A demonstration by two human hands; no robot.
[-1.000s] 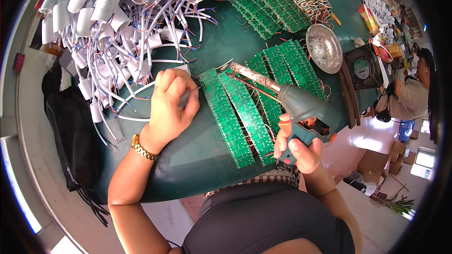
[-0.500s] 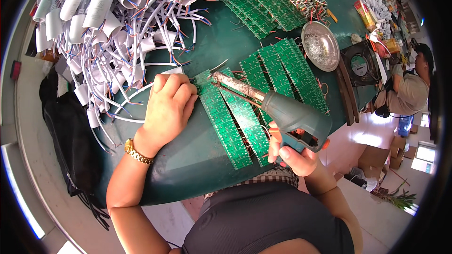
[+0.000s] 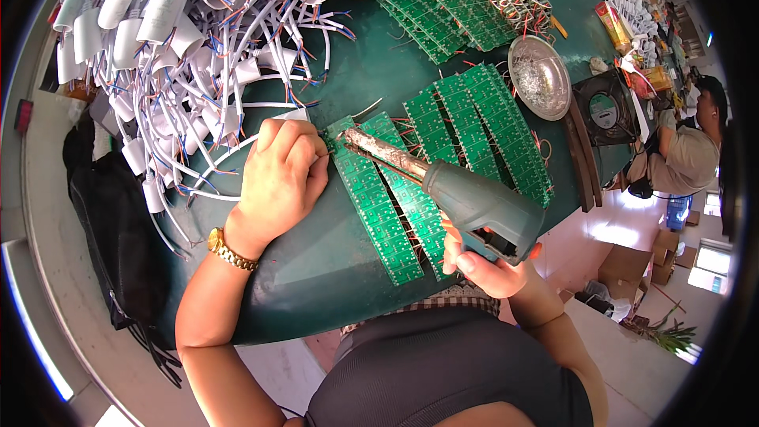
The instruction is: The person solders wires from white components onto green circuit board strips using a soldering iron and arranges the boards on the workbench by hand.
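My right hand (image 3: 492,269) is closed round the grip of a dark soldering gun (image 3: 482,205). The gun's tip points up and left and sits over the upper end of the leftmost green circuit board strip (image 3: 379,225). Beside that same end, my left hand (image 3: 285,174) has its fingers pinched at the end of a white cable (image 3: 251,141); its wire ends are mostly hidden by the fingers. A second board strip (image 3: 419,209) lies just right of the first, partly under the gun.
White lamp sockets with cables (image 3: 190,71) are heaped at the far left. More circuit boards (image 3: 490,122) lie to the right, near a metal bowl (image 3: 539,77) and a small fan (image 3: 605,111). A black bag (image 3: 118,229) hangs at the left. Another person (image 3: 684,142) sits far right.
The soldering gun has shifted left and slightly down, its tip now farther onto the leftmost strip's upper end. My left hand has barely moved.
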